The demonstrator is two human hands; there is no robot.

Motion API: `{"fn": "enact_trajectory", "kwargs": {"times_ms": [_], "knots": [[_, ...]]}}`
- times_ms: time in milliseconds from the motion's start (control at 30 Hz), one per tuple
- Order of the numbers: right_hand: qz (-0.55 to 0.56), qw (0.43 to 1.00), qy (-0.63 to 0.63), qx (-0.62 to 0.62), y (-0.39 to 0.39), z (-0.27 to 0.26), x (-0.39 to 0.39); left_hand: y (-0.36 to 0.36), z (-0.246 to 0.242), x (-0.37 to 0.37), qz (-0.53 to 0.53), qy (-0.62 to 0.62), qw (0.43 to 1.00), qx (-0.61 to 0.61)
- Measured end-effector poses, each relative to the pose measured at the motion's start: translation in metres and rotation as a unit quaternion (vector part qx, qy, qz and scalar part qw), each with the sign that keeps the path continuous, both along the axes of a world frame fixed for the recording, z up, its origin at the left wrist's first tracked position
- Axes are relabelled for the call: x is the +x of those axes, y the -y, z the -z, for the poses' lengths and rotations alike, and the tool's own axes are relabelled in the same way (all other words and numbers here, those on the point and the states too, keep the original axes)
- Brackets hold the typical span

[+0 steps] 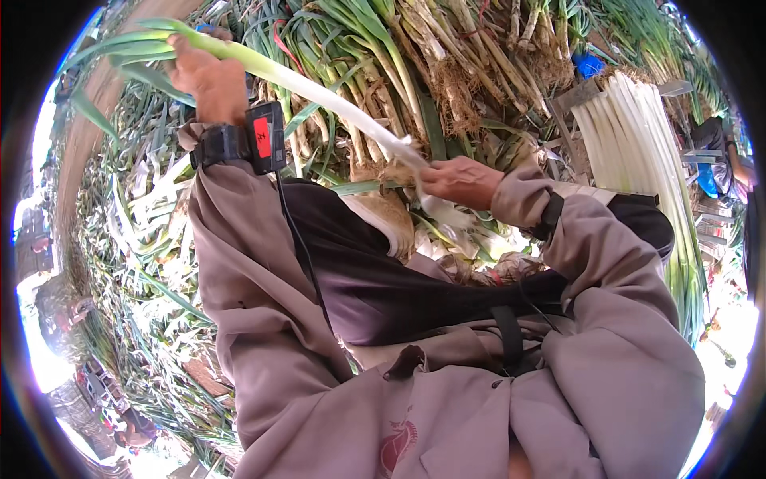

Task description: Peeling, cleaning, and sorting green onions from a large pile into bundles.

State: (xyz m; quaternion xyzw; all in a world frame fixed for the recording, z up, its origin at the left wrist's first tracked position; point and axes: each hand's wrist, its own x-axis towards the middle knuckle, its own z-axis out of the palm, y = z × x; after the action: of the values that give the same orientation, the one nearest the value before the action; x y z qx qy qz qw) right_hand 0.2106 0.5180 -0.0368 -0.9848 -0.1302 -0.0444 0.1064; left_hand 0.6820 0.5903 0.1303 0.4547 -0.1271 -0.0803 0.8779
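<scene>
A long leek (335, 99) with a white shank stretches diagonally from upper left to centre. My left hand (206, 75) grips it near the green leaves at the upper left. At its lower end, my right hand (464, 181) has its fingers closed on the root end, where a pale strip of peeled outer leaf (440, 209) hangs down; the fingertips are partly hidden. Untrimmed leeks with brown roots (458, 90) lie in front of me. To the right, a stack of cleaned white leeks (634, 132) rests on a metal rack (571, 99).
Leaf scraps (149, 239) cover the ground at the left. Red ties (287, 45) and a blue plastic piece (589, 64) lie among the leeks ahead. A cable (299, 239) runs down from the device on my left wrist. Another person (718, 149) is at the far right.
</scene>
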Motion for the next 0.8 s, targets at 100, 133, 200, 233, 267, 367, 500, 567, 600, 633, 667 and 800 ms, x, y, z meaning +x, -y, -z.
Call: {"fn": "enact_trajectory", "kwargs": {"times_ms": [100,133,200,233,267,367,500,567,600,633,667,800], "knots": [[0.021,0.996,-0.073,0.049,0.010,-0.016,-0.035,0.019,0.015,-0.043,-0.014,-0.043,0.997,0.067],[0.018,0.993,-0.105,0.046,0.007,-0.024,-0.041,0.019,0.019,-0.048,-0.024,-0.062,0.996,0.068],[-0.005,0.995,-0.081,0.049,-0.009,-0.039,-0.037,-0.025,0.019,0.006,0.011,0.009,0.997,0.070],[-0.016,0.996,-0.075,0.050,-0.009,-0.041,-0.043,-0.058,0.028,0.031,-0.107,0.199,0.938,0.263],[-0.016,0.979,-0.201,-0.020,0.004,-0.017,-0.069,-0.070,0.033,0.042,-0.203,0.369,0.800,0.428],[0.174,0.885,-0.431,-0.010,0.034,0.026,-0.155,-0.037,0.037,0.038,-0.055,0.163,0.965,0.196],[0.255,0.946,-0.116,0.163,0.069,-0.009,-0.132,-0.031,0.068,0.031,-0.005,0.251,0.941,0.228],[0.215,0.930,0.066,0.289,0.054,-0.074,-0.039,-0.068,0.038,0.086,0.075,0.176,0.978,0.080],[0.174,0.931,0.126,0.296,0.050,-0.090,-0.010,-0.080,0.029,0.108,0.118,0.160,0.979,0.047],[0.156,0.929,0.170,0.290,0.060,-0.096,-0.001,-0.056,0.040,0.093,0.144,0.143,0.979,0.036],[0.149,0.934,0.120,0.303,0.064,-0.097,0.001,-0.041,0.055,0.076,0.166,0.123,0.978,0.029],[0.123,0.926,-0.022,0.357,0.064,-0.114,0.008,-0.025,0.061,0.068,0.269,-0.184,0.929,-0.178]]}}
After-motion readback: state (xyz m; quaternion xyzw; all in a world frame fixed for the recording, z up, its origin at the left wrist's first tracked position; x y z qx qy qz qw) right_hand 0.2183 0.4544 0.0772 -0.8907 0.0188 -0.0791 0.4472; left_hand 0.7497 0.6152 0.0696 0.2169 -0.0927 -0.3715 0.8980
